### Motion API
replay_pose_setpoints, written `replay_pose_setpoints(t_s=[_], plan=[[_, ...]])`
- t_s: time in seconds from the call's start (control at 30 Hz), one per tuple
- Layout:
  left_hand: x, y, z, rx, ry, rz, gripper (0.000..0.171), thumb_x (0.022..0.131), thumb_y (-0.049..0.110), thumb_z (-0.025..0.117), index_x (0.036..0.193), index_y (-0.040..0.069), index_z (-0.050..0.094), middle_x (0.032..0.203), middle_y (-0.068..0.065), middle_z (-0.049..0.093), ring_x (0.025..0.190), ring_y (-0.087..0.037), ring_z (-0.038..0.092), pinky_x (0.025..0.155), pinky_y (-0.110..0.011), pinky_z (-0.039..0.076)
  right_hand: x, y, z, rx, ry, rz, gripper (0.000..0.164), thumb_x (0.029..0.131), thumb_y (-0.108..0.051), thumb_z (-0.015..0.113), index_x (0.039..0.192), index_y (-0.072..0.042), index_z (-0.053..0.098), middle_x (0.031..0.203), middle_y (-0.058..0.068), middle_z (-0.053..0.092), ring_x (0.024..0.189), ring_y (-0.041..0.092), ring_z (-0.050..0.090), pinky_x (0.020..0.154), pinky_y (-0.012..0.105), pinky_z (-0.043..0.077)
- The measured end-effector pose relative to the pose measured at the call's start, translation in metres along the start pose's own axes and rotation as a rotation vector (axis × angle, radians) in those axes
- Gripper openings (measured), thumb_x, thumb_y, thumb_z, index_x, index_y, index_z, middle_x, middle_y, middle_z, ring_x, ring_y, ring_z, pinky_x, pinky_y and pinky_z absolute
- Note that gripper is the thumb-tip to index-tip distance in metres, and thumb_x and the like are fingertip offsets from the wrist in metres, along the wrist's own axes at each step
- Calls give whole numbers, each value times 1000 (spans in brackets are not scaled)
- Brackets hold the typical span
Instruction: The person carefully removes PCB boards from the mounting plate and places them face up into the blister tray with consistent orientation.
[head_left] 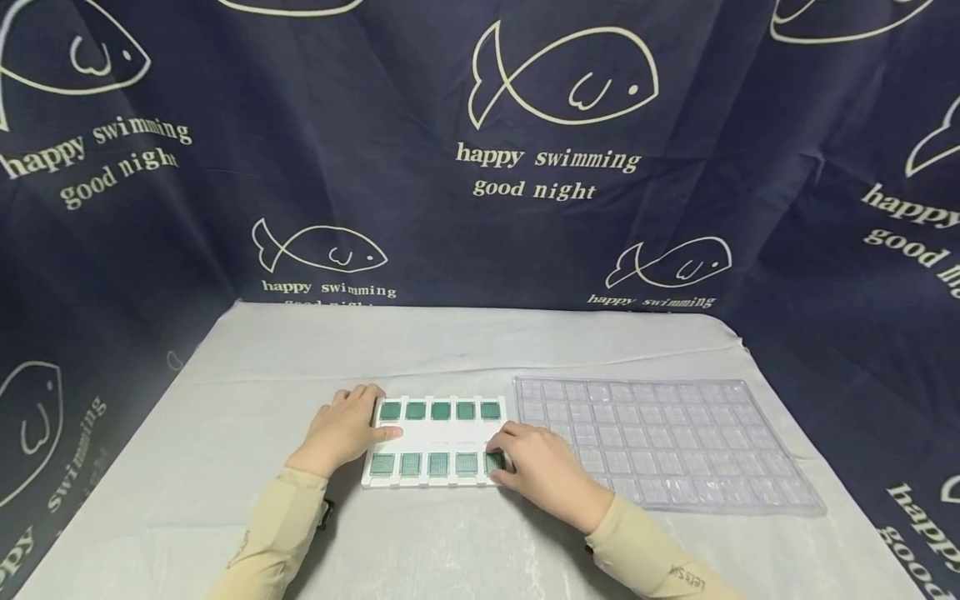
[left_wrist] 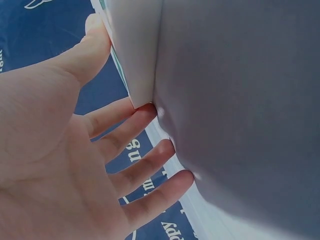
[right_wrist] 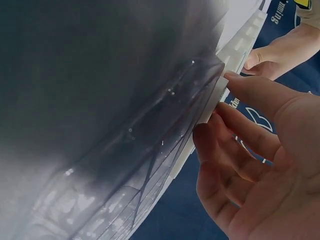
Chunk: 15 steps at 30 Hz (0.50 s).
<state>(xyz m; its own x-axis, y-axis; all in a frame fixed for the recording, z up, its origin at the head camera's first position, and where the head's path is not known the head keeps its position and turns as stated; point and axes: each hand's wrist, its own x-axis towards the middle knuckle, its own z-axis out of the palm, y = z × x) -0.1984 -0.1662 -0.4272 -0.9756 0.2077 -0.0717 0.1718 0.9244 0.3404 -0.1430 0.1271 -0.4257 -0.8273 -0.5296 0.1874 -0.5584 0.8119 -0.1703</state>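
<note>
Holding 10 green squares (head_left: pixel 440 411), the white tray (head_left: pixel 442 432) touches a spread left hand (head_left: pixel 339 429); right hand (head_left: pixel 543 467) pinches 1.

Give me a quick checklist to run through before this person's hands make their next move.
1. White tray flat on the table: ok.
2. Left hand steadying it: ok, seemingly; it is at the tray's left end, thumb over the top.
3. Green squares in two rows: ok, five per row, though the right hand partly covers the near row's rightmost one.
4. Right hand firmly pinching that square: cannot tell; its fingertips are there, but the contact is hidden.
5. Clear compartment tray within easy reach: ok, probably; it lies just right of the white tray.
</note>
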Motion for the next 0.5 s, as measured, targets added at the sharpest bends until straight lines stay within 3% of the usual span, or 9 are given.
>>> replay_pose_setpoints(t_s=[0.5], plan=[[1, -1, 0, 13, -14, -2, 64, 85, 49, 77, 130, 7, 57, 127, -13, 64, 118, -40, 57, 98, -64, 49, 1, 2, 1, -3, -11, 2, 28, 80, -29, 86, 102, -15, 75, 96, -6, 70, 75, 4, 58, 65, 26, 54]])
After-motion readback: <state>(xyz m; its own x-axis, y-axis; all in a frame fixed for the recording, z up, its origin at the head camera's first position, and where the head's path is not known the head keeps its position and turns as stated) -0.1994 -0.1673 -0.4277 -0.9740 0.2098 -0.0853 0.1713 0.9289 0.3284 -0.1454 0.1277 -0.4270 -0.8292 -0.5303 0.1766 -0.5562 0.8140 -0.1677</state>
